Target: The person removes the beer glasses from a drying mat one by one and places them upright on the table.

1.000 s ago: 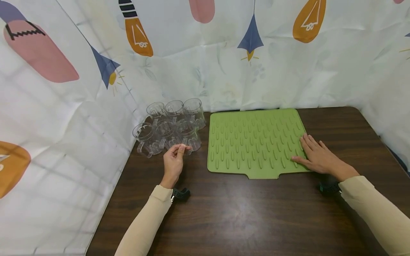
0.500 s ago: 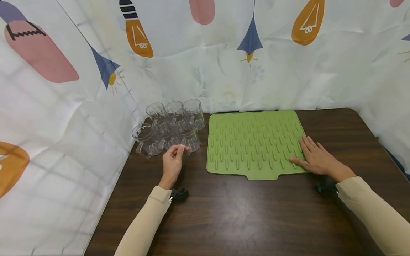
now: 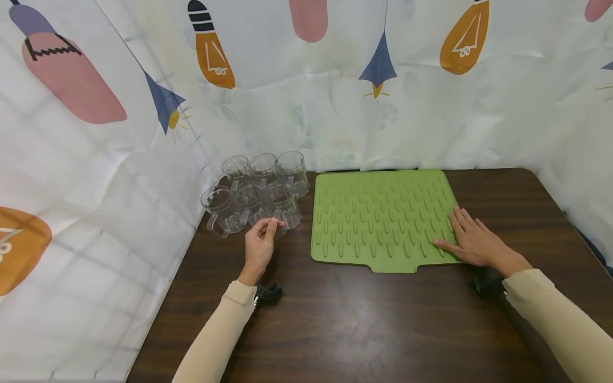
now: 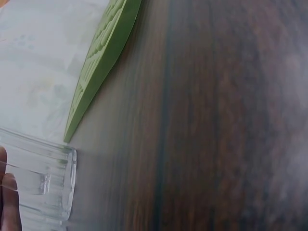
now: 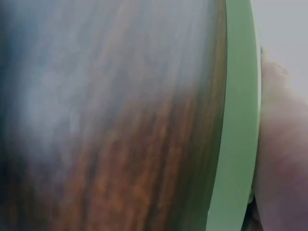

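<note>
Several clear glass mugs stand upright in two rows at the back left of the table. My left hand (image 3: 259,247) pinches the handle of the front right glass mug (image 3: 290,215) between thumb and fingers. In the left wrist view, that mug (image 4: 45,180) shows at the lower left, with fingertips (image 4: 10,204) at its handle. A green drying mat (image 3: 378,223) with raised ridges lies to the right of the mugs. My right hand (image 3: 476,242) rests on the mat's right front corner, fingers straight and thumb spread. Close up in the right wrist view is the mat's edge (image 5: 239,120).
The dark wooden table (image 3: 354,324) carries the mat and mugs. A white printed curtain (image 3: 268,117) hangs close behind the mugs and mat and along the left side. The other glass mugs (image 3: 222,207) stand close beside and behind the pinched one.
The head view shifts slightly, so the scene sits a little lower. Both hands, the mugs and the mat keep their places.
</note>
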`<state>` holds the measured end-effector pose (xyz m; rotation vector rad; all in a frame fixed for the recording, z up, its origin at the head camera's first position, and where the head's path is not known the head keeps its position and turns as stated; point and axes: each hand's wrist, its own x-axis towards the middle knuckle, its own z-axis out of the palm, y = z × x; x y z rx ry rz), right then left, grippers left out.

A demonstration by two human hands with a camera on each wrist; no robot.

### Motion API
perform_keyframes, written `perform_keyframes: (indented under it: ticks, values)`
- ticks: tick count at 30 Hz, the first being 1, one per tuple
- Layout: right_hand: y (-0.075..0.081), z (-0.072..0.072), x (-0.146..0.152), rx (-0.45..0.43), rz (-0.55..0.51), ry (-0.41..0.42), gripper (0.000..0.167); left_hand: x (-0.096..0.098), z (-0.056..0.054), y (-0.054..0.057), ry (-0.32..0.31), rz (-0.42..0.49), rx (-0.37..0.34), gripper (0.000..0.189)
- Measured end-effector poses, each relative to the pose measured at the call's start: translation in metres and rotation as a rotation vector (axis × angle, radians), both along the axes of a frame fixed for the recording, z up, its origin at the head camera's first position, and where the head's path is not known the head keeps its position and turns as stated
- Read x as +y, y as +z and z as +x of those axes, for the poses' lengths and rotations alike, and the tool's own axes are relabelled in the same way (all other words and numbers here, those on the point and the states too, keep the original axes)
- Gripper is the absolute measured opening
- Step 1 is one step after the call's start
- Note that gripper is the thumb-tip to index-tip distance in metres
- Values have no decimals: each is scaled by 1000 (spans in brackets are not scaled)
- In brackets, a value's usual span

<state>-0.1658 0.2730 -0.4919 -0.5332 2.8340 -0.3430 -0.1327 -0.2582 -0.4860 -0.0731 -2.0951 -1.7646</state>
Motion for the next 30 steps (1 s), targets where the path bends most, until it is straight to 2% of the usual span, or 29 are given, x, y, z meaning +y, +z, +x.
perform_keyframes:
  ticks: [7,14,17,20,26,30]
  values:
    - [3,4,0,1,8,-12,104,-2,5,3,32,-68,27,23]
    - [5,7,-1,-7,4,-14,104,-8,16,10,164,-230,74,20]
    - [4,7,-1,-12,5,-16,104,-11,20,11,198,-271,100,19]
    - [4,7,1,-18,6,-20,104,-12,22,10,205,-325,165,18]
    - [5,6,4,-21,-15,-24,104,-14,19,13,223,-450,365,18]
    - [2,7,4,-25,-22,-18,104,-20,20,20,221,-479,433,18]
